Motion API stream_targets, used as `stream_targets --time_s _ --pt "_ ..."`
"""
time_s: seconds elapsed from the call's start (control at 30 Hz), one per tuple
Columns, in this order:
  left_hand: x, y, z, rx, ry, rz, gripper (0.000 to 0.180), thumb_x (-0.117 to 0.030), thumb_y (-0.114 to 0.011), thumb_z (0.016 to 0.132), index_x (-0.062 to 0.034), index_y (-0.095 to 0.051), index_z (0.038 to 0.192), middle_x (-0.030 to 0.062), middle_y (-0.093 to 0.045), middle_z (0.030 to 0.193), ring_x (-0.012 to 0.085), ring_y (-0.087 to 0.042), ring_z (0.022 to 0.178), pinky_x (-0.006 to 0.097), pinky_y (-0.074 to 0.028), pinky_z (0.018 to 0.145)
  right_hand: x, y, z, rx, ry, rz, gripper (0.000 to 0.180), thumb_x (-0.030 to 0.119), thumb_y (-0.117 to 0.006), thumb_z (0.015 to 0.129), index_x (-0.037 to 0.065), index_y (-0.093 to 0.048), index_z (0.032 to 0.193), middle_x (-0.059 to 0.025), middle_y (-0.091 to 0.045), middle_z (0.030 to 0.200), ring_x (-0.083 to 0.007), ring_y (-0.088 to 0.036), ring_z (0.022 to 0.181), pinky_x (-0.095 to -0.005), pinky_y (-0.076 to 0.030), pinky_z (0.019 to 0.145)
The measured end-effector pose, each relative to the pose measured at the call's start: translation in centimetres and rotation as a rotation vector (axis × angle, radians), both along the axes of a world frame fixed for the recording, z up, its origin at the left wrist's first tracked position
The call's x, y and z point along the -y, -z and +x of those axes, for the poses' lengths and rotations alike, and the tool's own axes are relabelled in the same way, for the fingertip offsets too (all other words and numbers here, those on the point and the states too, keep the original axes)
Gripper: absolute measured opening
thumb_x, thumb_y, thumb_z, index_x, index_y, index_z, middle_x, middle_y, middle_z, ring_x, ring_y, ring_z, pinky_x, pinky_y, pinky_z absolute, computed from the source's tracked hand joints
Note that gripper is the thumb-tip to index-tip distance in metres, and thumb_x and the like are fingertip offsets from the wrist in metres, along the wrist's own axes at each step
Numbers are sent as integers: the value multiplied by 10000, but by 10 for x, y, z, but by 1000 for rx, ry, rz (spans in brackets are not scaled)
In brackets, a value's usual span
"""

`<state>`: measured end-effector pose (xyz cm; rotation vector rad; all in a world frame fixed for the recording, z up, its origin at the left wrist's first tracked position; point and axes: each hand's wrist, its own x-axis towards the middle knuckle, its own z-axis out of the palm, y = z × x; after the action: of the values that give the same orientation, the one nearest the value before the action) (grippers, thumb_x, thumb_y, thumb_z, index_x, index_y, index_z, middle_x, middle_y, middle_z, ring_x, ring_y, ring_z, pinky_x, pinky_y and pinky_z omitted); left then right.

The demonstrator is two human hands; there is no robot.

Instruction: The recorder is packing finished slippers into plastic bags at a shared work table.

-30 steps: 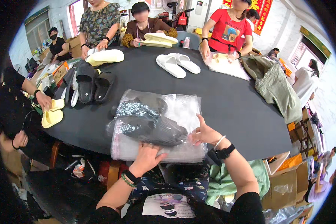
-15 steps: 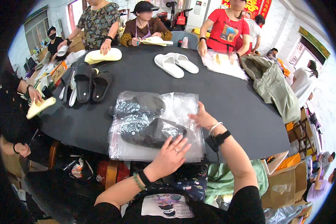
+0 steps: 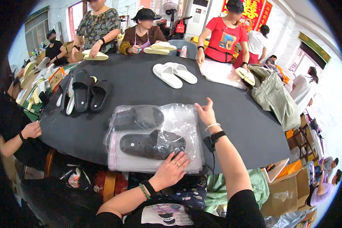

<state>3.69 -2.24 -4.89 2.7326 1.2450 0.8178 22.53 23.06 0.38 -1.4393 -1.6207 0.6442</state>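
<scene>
A pair of black slide slippers (image 3: 152, 144) lies inside a clear plastic bag (image 3: 188, 117), on top of a stack of similar flat bags (image 3: 121, 165). My left hand (image 3: 172, 169) rests with outstretched fingers on the plastic over the toe of the nearer slipper. At the stack's upper right corner, my right hand (image 3: 206, 113) has its thumb and fingers spread and holds nothing; whether it touches the plastic I cannot tell. The farther slipper (image 3: 136, 117) shows through the bag with its sole on the left.
White slippers (image 3: 174, 75) and black slippers (image 3: 85, 91) stand on the dark table (image 3: 231, 129). Co-workers around it handle pale yellow slippers (image 3: 245, 76). An olive sack (image 3: 274, 97) drapes over the right edge. Cardboard boxes (image 3: 281, 197) stand below right.
My left hand has slid slightly nearer me along the slipper. My right hand's fingers have opened wider. The co-worker in red has moved yellow slippers right, toward the sack.
</scene>
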Motion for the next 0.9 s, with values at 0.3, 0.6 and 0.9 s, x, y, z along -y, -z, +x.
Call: stream_targets --time_s 0.3,0.6,0.9 --pt "11 5 9 1 1 -2 434 -218 -620 907 -93 -581 1321 126 -531 1418 296 -443 1375 516 -233 1180 -19 12 -4 236 -113 -54 688 80 -730 765 20 -442 1386 -192 -698 861 -387 -683 883 -430 -536 828" --pt "31 -75 -108 296 -296 189 441 -76 -652 836 -70 -592 1273 183 -566 1338 346 -515 1277 513 -374 1079 25 -40 -2 510 -429 414 872 306 -838 753 1 -390 1435 -246 -400 1462 -427 -404 1335 -467 -392 1100" --pt "-53 -32 -282 202 -670 18 358 -76 -715 803 -57 -638 1152 125 -657 1133 345 -579 1084 447 -433 985 90 -22 -1 983 -835 -159 1555 548 -929 459 18 26 1566 -215 34 1648 -423 50 1515 -584 -120 1196"
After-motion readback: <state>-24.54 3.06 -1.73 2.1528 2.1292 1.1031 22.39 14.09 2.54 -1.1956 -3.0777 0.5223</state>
